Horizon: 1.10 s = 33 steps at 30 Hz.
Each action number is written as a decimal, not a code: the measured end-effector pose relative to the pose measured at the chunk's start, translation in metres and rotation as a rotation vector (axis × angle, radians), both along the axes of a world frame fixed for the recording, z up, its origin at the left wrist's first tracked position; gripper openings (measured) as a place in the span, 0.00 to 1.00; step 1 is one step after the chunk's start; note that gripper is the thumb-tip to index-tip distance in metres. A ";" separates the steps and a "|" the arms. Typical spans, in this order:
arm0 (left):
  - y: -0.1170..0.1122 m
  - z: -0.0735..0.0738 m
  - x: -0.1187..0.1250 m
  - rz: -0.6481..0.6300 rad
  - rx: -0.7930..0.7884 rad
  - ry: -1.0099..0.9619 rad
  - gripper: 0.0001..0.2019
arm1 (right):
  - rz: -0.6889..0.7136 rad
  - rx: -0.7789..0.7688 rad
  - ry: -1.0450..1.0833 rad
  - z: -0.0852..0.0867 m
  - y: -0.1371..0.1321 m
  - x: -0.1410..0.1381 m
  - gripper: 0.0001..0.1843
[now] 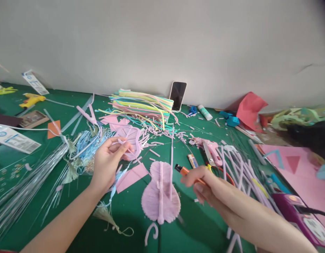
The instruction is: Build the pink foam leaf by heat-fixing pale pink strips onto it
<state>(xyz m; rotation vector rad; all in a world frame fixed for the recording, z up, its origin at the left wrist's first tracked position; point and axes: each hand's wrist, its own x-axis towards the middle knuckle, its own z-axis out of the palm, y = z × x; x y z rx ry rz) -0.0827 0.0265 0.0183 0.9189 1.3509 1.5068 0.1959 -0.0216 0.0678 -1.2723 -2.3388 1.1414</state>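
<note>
My left hand [112,156] pinches a lilac fuzzy-edged craft piece [134,135], a pipe-cleaner outline with a pleated sheet inside it. In my right hand [204,181] is an orange lighter [184,170], its dark metal end pointing left; no flame shows. Between the hands lies a lilac pleated gourd-shaped piece [151,200] with a fuzzy stem down its middle. A long lilac pipe cleaner [171,158] rests across its right side. Below it is a short curled lilac pipe cleaner [147,237].
Bundled coloured pipe cleaners [141,105] and a phone [178,95] are against the wall. A pink glue gun [215,153] and scissors [208,154] lie beyond my right hand. Blue tassels [85,146], clear sticks [38,182] and a yellow glue gun [33,100] are leftward; a purple device [296,218] sits right.
</note>
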 end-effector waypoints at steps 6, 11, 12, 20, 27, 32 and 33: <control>0.001 -0.002 0.002 -0.030 -0.017 -0.069 0.15 | -0.240 0.092 0.079 -0.017 0.014 -0.030 0.15; 0.000 0.001 0.002 -0.030 -0.050 -0.132 0.16 | -0.206 -0.033 0.014 -0.034 0.017 -0.051 0.14; -0.001 0.001 0.002 -0.035 -0.048 -0.142 0.16 | -0.207 -0.067 0.016 -0.037 0.017 -0.054 0.13; -0.003 0.005 0.004 -0.030 -0.003 -0.194 0.14 | -0.131 -0.302 0.217 -0.040 0.016 -0.069 0.16; -0.001 0.005 0.003 -0.008 0.040 -0.186 0.14 | -0.139 -0.453 0.472 -0.042 0.018 -0.069 0.24; -0.002 0.005 0.001 -0.038 0.061 -0.182 0.12 | -0.191 -0.437 0.485 -0.044 0.017 -0.069 0.21; -0.004 0.005 0.002 -0.065 0.055 -0.185 0.12 | -0.213 -0.422 0.488 -0.044 0.017 -0.070 0.20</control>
